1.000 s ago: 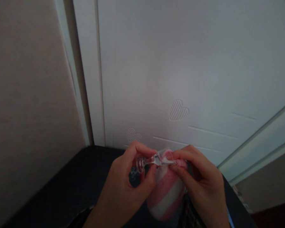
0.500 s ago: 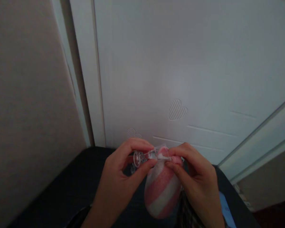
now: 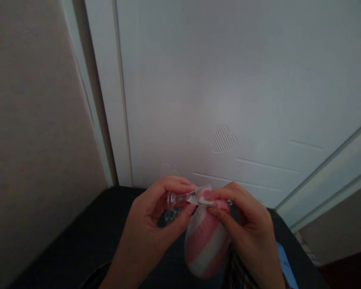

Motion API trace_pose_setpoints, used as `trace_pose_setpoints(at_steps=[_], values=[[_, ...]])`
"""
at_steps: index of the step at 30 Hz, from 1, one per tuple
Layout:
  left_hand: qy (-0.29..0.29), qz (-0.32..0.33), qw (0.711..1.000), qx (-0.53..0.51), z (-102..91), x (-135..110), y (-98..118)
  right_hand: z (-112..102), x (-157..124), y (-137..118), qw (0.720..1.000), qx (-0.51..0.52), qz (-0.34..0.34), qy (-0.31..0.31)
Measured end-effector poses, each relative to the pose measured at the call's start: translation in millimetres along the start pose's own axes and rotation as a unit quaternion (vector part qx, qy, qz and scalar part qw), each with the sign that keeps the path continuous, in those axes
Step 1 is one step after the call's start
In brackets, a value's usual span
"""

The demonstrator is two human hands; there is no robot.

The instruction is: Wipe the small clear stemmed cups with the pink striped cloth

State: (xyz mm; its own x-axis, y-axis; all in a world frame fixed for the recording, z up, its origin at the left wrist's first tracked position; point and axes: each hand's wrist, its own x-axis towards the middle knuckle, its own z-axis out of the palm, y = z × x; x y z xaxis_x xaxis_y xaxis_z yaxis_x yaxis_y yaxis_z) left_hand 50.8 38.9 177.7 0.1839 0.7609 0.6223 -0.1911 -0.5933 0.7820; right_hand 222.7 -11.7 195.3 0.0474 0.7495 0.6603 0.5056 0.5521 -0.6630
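My left hand (image 3: 161,218) pinches a clear piece shaped like a small goblet (image 3: 183,197), its round foot turned left, between thumb and fingers. The goblet's wider end points right, with something pink and white (image 3: 206,195) showing at it. My right hand (image 3: 243,218) is closed, thumb against fingers, on a soft-looking pink bit (image 3: 222,204) beside that end. Below both hands sits a rounded pink-and-white striped thing (image 3: 207,245); how it joins the pink bit is hidden by my fingers.
More clear pieces (image 3: 171,214) lie on the dark tabletop (image 3: 78,237) behind my left hand. Beyond it stands a white panel (image 3: 180,100) with raised hearts. At right, by my forearm, is a light-blue flat thing (image 3: 285,265). A wall (image 3: 39,120) rises on the left.
The clear goblet has turned slightly, its foot now seen more from the side and a little higher. The striped thing has shifted slightly right. Both hands keep their grip.
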Motion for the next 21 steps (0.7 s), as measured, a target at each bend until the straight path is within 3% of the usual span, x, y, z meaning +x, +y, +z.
trace_pose_setpoints(at_steps=[21], values=[[-0.006,0.027,0.999,0.029,-5.6,0.0,-5.8,-1.8,-2.1,2.6,1.000,0.013,0.003,-0.010]])
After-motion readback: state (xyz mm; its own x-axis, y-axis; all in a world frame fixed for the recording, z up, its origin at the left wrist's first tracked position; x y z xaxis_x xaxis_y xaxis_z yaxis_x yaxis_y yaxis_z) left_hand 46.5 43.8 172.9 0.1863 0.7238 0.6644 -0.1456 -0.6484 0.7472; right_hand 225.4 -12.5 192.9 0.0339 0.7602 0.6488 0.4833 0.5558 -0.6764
